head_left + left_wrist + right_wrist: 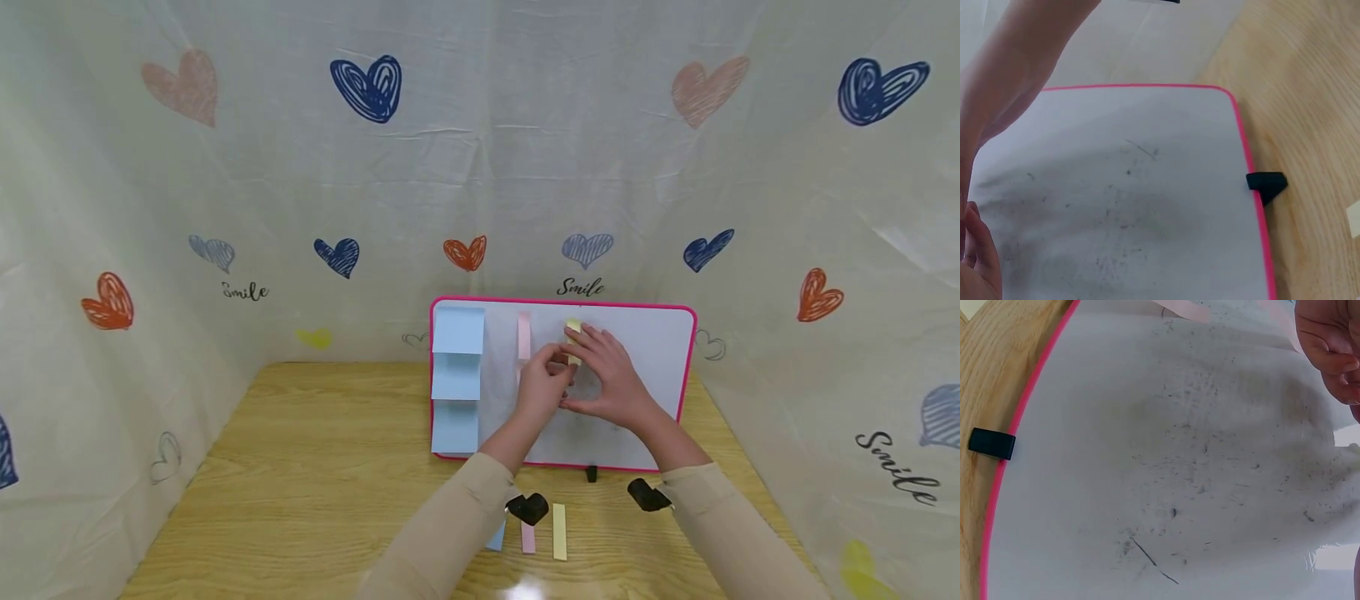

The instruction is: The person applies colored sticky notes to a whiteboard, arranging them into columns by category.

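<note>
A white board (637, 350) with a pink rim leans at the back of the table. My left hand (540, 387) is at its middle, fingers curled in a pinch at the lower end of a yellow paper strip (573, 326). Spread beside it, my right hand (611, 375) touches the strip with fairly straight fingers, its thumb held apart. The fingertips partly hide the strip. Left of the hands a pink strip (524, 335) hangs on the board. Light blue sticky notes (459, 331) form a column along the left side. In the right wrist view, my left hand's (1332, 350) fingers look curled.
On the table near the front lie a yellow strip (560, 532), a pink strip (528, 538) and a blue piece (497, 537), partly covered by the left sleeve. A black clip (592, 474) sits at the board's lower edge. A heart-printed curtain (480, 167) surrounds the table.
</note>
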`<state>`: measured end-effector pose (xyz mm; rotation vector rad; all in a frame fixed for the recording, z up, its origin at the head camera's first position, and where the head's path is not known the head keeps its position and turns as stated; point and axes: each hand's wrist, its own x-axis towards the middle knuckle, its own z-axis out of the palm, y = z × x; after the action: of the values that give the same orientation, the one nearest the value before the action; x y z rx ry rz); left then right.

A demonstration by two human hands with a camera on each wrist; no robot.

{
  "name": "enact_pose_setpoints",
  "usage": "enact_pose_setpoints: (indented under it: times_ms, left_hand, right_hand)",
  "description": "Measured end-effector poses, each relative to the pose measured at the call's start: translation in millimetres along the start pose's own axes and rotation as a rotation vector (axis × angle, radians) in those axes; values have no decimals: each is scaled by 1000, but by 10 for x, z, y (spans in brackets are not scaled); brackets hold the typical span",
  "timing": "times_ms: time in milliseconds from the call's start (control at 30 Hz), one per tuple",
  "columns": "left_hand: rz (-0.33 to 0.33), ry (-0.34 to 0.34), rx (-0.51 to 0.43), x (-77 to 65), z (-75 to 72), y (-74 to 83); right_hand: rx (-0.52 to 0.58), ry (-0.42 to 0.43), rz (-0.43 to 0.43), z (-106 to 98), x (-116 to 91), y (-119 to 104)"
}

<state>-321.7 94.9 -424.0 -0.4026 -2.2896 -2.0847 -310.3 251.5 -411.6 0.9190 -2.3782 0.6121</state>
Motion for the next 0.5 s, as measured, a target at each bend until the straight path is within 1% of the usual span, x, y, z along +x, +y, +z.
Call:
enact_pose_setpoints:
  times_ms: [167,267,500]
  left_hand:
    - [13,7,8,22,11,43]
    - [5,18,5,35,2,52]
    - [12,15,12,53,-15,46]
  right_hand:
    - [-19,4,3,-17,3,31]
    - [-34,3,-3,-26,22,47]
    - [-70,-26,16,-37,61,74]
